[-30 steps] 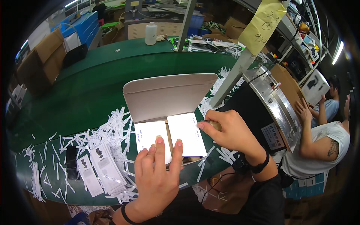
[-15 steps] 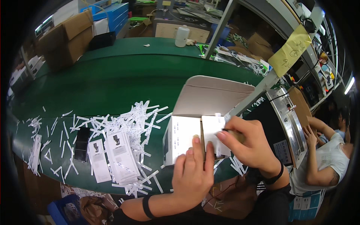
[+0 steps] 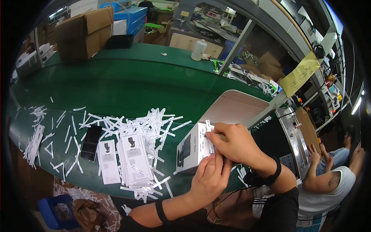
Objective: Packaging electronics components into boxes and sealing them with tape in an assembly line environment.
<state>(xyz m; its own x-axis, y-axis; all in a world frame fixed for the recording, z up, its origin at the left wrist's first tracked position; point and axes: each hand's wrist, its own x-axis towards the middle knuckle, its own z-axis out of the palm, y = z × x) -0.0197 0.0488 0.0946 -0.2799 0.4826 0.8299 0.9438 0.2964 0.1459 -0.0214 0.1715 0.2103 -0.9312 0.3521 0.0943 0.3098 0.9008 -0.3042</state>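
A white printed box lies flat inside an open grey carton at the near edge of the green table. My left hand presses flat on the box's near end with fingers spread. My right hand pinches a thin white paper strip at the box's top edge, lifting it away.
A heap of white paper strips covers the table left of the carton. Beside it lie a stack of printed white sleeves, one more sleeve and a black phone. Brown boxes and a white bottle stand far back. Another person sits at the right.
The view has swung left, so the carton sits further right. My right hand has closed on a strip at the box's edge and pulled it up; my left hand stays pressed on the box.
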